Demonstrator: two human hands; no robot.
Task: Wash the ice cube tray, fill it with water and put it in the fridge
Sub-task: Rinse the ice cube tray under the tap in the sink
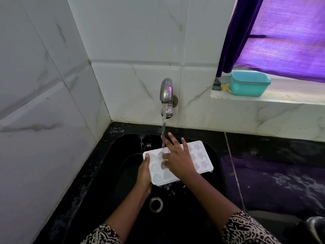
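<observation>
Ice cube tray (200, 159), white, is held at the centre of the frame over the black sink (126, 148), under the stream from the tap (166, 90). I see the left hand (144, 173) gripping its left edge, thumb on top. The right hand (177, 157) lies spread on the moulds, fingers straight, grasping nothing. A teal box (249, 83) sits at upper right.

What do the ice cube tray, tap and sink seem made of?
The ice cube tray looks like white matte plastic, with moulded hollows. The tap seems polished metal: it mirrors purple light. The sink is black and glossy, perhaps stone or composite.
</observation>
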